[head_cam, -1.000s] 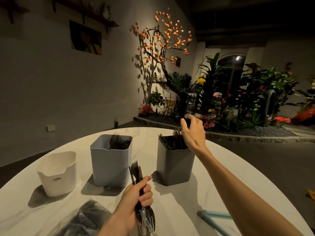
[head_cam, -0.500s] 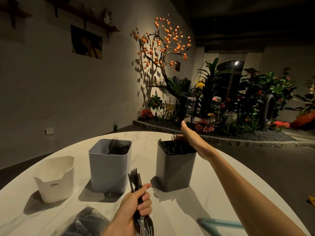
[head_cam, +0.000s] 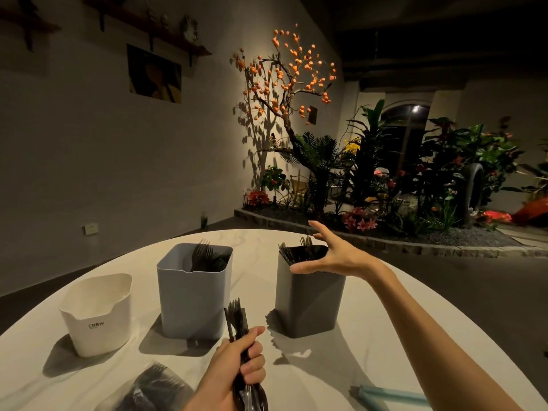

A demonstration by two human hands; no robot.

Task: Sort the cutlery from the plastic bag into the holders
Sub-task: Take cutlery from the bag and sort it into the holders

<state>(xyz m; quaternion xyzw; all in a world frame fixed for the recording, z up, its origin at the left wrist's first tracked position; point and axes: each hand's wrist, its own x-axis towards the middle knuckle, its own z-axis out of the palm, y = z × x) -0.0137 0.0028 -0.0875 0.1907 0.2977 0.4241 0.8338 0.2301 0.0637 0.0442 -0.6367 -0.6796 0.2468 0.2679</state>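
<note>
Three holders stand on the round white table (head_cam: 370, 351): a white holder (head_cam: 98, 318) at the left, a light grey holder (head_cam: 194, 295) with black forks in it, and a dark grey holder (head_cam: 308, 304) with black cutlery in it. My left hand (head_cam: 237, 369) grips a bundle of black cutlery (head_cam: 237, 321), fork tines up, in front of the light grey holder. My right hand (head_cam: 335, 256) hovers with fingers spread and empty at the dark holder's right rim. The plastic bag (head_cam: 148, 390) with more black cutlery lies at the near edge.
A light blue object (head_cam: 391, 396) lies on the table at the near right, under my right forearm. Beyond the table are a dark floor, a stone-edged planter with plants and an orange-fruited tree, and a wall on the left.
My right hand has drawn back from over the dark grey holder to its right rim and spread its fingers. My left hand still grips the bundle in the same place.
</note>
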